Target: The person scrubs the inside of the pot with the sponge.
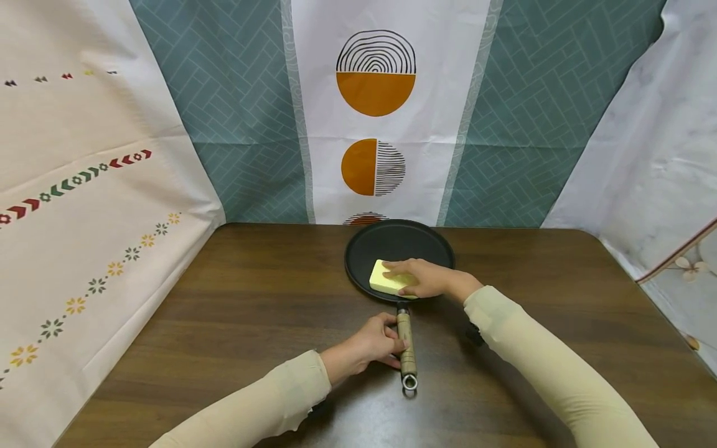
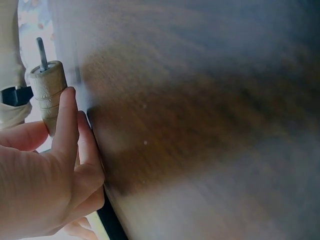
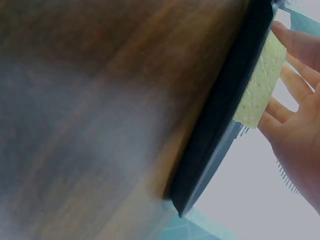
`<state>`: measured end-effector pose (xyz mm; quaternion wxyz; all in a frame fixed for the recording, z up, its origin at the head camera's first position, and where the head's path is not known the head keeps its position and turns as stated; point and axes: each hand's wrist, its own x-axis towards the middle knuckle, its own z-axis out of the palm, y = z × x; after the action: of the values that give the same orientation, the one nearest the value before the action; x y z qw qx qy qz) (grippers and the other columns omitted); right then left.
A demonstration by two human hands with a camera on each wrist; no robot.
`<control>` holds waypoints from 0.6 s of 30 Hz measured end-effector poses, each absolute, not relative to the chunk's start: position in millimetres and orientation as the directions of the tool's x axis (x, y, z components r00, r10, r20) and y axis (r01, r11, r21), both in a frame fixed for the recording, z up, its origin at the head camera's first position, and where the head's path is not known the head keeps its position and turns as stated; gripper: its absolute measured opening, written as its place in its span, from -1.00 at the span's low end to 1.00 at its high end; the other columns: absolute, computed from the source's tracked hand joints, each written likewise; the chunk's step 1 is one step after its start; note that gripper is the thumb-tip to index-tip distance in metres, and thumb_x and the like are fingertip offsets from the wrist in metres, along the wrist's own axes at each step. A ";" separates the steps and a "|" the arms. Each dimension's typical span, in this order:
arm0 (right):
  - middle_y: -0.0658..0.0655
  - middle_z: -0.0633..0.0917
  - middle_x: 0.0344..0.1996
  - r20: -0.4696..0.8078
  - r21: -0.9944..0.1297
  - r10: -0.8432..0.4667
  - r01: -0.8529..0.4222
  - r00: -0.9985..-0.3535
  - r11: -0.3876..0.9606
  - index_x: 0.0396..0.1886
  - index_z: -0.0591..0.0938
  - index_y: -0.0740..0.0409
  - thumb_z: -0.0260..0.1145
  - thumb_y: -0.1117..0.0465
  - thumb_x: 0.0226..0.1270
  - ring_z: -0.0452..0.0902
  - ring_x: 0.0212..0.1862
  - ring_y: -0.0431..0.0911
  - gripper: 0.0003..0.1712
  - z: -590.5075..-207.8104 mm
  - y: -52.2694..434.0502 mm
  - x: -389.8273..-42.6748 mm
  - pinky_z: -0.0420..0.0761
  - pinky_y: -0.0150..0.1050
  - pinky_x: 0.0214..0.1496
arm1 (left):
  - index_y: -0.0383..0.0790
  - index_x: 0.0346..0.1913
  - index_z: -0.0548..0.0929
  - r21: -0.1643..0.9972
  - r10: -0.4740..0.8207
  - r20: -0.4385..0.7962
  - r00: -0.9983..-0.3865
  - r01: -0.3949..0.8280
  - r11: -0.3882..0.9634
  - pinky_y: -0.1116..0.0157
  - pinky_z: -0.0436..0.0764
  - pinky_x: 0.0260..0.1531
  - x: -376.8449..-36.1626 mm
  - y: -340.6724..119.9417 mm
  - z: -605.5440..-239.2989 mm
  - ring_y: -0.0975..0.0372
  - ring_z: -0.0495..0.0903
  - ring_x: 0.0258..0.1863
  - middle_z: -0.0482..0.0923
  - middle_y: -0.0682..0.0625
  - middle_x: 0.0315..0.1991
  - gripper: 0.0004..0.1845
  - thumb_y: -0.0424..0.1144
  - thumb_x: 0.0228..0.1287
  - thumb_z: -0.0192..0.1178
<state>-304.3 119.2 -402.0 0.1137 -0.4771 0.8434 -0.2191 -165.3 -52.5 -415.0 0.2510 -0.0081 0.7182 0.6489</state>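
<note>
A shallow black frying pan (image 1: 392, 239) lies at the back middle of the table, its light wooden handle (image 1: 406, 348) pointing toward me. My left hand (image 1: 370, 342) grips that handle between thumb and fingers, and the handle's end with its metal ring sticks out past them in the left wrist view. On the near part of the pan sits a pale yellow sponge (image 1: 381, 278). My right hand (image 1: 428, 278) holds the sponge from above, thumb on the near side and fingers across the top. In the right wrist view the sponge (image 3: 257, 87) stands against the pan's surface.
The brown wooden table (image 1: 269, 292) reaches back to a patterned teal and white curtain (image 1: 241, 112), and the pan's far rim is close to that back edge. A cream cloth (image 1: 84, 249) hangs at the left, a whitish one (image 1: 644, 155) at the right.
</note>
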 end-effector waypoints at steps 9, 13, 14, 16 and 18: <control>0.29 0.26 0.41 0.101 -0.479 -0.822 -0.751 -0.561 0.454 0.31 0.42 0.30 0.29 0.35 0.32 0.17 0.38 0.23 -0.43 -392.8 122.3 -303.5 0.27 0.18 0.39 | -0.49 0.27 0.24 0.928 0.315 -0.370 -0.874 -0.337 0.155 0.14 0.76 -0.44 -164.3 -52.2 -415.0 0.12 0.60 -0.45 0.39 -0.19 -0.29 -0.41 -0.59 0.20 0.19; 0.30 0.25 0.40 0.140 -0.494 -0.777 -0.724 -0.613 0.482 0.32 0.42 0.30 0.30 0.33 0.32 0.17 0.39 0.21 -0.42 -391.7 131.8 -306.3 0.35 0.16 0.34 | -0.49 0.28 0.24 0.929 0.317 -0.370 -0.873 -0.337 0.155 0.14 0.76 -0.43 -164.1 -52.0 -415.4 0.11 0.60 -0.45 0.39 -0.20 -0.27 -0.41 -0.59 0.20 0.19; 0.31 0.25 0.40 0.148 -0.495 -0.765 -0.716 -0.627 0.491 0.32 0.42 0.30 0.30 0.32 0.32 0.18 0.38 0.21 -0.42 -391.5 134.8 -307.1 0.37 0.14 0.31 | -0.49 0.28 0.24 0.929 0.316 -0.370 -0.874 -0.337 0.155 0.14 0.76 -0.43 -164.1 -52.0 -415.4 0.10 0.60 -0.45 0.39 -0.20 -0.27 -0.41 -0.59 0.20 0.19; 0.31 0.25 0.40 0.164 -0.503 -0.739 -0.699 -0.654 0.508 0.32 0.42 0.31 0.30 0.31 0.32 0.20 0.38 0.21 -0.42 -390.8 141.3 -308.8 0.41 0.11 0.27 | -0.49 0.28 0.24 0.930 0.315 -0.367 -0.875 -0.335 0.153 0.14 0.76 -0.43 -164.1 -52.0 -415.3 0.10 0.60 -0.46 0.39 -0.20 -0.27 -0.41 -0.60 0.20 0.19; 0.32 0.24 0.40 0.170 -0.507 -0.709 -0.678 -0.684 0.532 0.32 0.41 0.31 0.30 0.29 0.33 0.21 0.37 0.21 -0.41 -390.2 148.6 -310.3 0.43 0.09 0.21 | -0.49 0.28 0.24 0.930 0.311 -0.365 -0.877 -0.334 0.152 0.14 0.76 -0.43 -164.3 -52.3 -415.2 0.10 0.60 -0.47 0.38 -0.20 -0.27 -0.41 -0.59 0.20 0.19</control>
<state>-310.3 148.6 -390.2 0.0283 -0.3965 0.8747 -0.2772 -164.3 -52.3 -415.2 0.2476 -0.0078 0.7174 0.6511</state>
